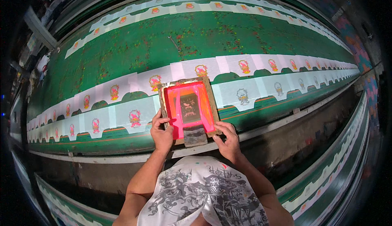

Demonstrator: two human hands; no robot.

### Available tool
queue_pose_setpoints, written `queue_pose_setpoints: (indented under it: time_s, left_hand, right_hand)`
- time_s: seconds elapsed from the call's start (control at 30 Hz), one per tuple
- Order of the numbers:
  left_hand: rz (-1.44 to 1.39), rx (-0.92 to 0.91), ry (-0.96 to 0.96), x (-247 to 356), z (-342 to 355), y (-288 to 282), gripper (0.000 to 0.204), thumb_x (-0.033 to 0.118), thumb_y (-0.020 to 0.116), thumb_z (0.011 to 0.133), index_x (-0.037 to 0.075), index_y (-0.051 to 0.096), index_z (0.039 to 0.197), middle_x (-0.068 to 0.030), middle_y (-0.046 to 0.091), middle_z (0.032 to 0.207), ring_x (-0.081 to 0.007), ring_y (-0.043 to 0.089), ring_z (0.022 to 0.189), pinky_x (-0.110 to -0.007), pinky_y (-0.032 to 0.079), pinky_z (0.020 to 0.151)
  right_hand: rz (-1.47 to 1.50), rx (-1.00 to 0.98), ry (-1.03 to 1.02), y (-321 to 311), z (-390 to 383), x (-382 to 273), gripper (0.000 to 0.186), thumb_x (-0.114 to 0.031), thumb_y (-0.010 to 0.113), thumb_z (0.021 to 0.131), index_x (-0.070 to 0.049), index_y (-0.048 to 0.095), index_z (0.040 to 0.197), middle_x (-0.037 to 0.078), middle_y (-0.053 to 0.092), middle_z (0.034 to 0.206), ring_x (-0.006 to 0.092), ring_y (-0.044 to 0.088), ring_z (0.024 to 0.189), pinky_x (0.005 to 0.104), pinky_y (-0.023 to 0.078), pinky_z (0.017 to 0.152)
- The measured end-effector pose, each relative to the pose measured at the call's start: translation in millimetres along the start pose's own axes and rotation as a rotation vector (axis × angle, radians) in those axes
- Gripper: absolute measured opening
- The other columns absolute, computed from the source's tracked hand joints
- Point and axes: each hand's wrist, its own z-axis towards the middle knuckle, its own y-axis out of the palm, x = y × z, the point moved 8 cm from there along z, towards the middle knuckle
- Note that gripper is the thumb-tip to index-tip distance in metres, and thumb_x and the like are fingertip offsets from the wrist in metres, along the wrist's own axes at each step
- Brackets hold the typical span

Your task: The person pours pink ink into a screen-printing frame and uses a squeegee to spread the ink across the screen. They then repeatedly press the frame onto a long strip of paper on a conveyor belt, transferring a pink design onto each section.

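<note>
While the left hand (162, 132) curls its fingers round the left edge and the right hand (227, 140) pinches the near right corner, a wooden printing frame (188, 109) sits over pale cloth pieces (225, 88) on the green table (130, 56). Bright pink and orange ink (208, 124) coats its inside, surrounding a dark mesh panel (194, 119) with a paler pink figure (188, 103); a dark block (195, 136) crosses its near side.

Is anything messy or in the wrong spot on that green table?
Yes: one thin tool, maybe a wrench, lies alone, away from the printed pieces. Coloured specks, like splattered paint, dot the green table around it.
</note>
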Motion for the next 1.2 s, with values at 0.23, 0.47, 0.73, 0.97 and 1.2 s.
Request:
queue_pose_setpoints:
  time_s: [0.23,0.47,0.73,0.97,1.2]
  left_hand:
    - [-0.102,-0.014,-0.072,-10.0,-0.9,1.9,0.030,-0.020,0.072,0.081,0.003,0.073,0.101,-0.0279,0.055,0.171,-0.0357,0.054,0.159,-0.045,0.044,0.129]
    - [-0.087,-0.024,-0.109,-13.7,-3.7,4.7,0.029,-0.020,0.072,0.081,0.003,0.073,0.099,-0.0273,0.054,0.172,-0.0350,0.054,0.159,-0.045,0.044,0.129]
    - [-0.037,-0.018,-0.077,-6.4,-4.6,5.7,0.029,-0.020,0.072,0.080,0.005,0.074,0.096,-0.0270,0.057,0.169,-0.0358,0.054,0.158,-0.045,0.044,0.128]
    - [-0.008,-0.011,-0.073,-6.2,-6.2,9.7,0.026,-0.016,0.074,0.079,0.006,0.076,0.092,-0.0283,0.059,0.166,-0.0380,0.056,0.157,-0.046,0.045,0.128]
    - [0.034,-0.018,-0.076,-5.7,-5.2,5.7,0.024,-0.013,0.076,0.078,0.007,0.077,0.092,-0.0288,0.058,0.166,-0.0401,0.056,0.156,-0.048,0.043,0.129]
  right_hand:
    - [-0.051,-0.064,-0.155,-5.8,9.9,-20.0,0.044,-0.003,0.086,0.090,-0.001,0.076,0.133,0.017,0.069,0.140,0.0419,0.065,0.133,0.0503,0.054,0.113]
    - [-0.173,-0.373,-0.413,35.3,13.3,-55.7,0.048,-0.020,0.088,0.091,-0.006,0.076,0.135,0.014,0.068,0.141,0.0384,0.064,0.134,0.0516,0.053,0.114]
    - [-0.299,-0.632,-0.486,59.2,47.8,-61.0,0.050,-0.006,0.076,0.087,-0.006,0.076,0.137,0.014,0.074,0.132,0.0360,0.069,0.127,0.0499,0.055,0.111]
    - [-0.251,-0.638,-0.477,69.0,149.0,-48.6,0.041,0.003,0.064,0.093,-0.006,0.078,0.131,0.018,0.077,0.120,0.0398,0.070,0.122,0.0514,0.055,0.108]
    - [-0.393,-0.435,-0.494,83.5,199.4,-36.2,0.037,0.003,0.067,0.092,-0.004,0.079,0.126,0.019,0.076,0.117,0.0413,0.070,0.118,0.0517,0.054,0.107]
